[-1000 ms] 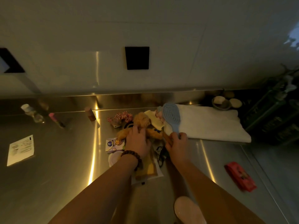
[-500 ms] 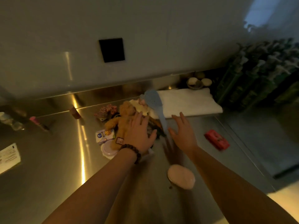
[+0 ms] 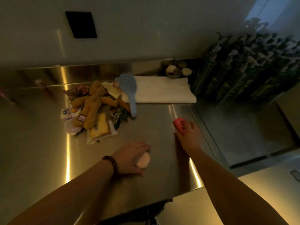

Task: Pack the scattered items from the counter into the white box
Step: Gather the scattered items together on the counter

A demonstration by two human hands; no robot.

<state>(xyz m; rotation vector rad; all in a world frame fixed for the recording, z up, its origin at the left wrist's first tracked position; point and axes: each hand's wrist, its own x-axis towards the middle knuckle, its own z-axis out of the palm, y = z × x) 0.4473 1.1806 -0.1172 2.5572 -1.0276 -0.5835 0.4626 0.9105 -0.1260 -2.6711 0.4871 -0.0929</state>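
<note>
My left hand [image 3: 129,157] grips a pale pink rounded case [image 3: 143,161] near the counter's front edge. My right hand [image 3: 189,136] holds a small red packet [image 3: 179,125] at the counter's right side. A pile lies further back: a brown teddy bear [image 3: 93,103], a blue hairbrush [image 3: 129,88], a yellow packaged snack [image 3: 100,129], a small round container [image 3: 70,127], a little carton [image 3: 68,111] and a dark lanyard [image 3: 119,117]. The flat white box [image 3: 160,91] rests behind the pile, with the brush head lying on its left end.
The steel counter [image 3: 40,151] ends at the right in a drop to a lower surface. Small bowls [image 3: 174,71] sit behind the white box. Green boxed bottles [image 3: 243,69] stand at the far right. Small blurred objects [image 3: 42,87] stand at the back left.
Both hands left the teddy bear and brush. My left hand came back to the pink case and took hold of it. My right hand went right to the red packet. The view swung right.
</note>
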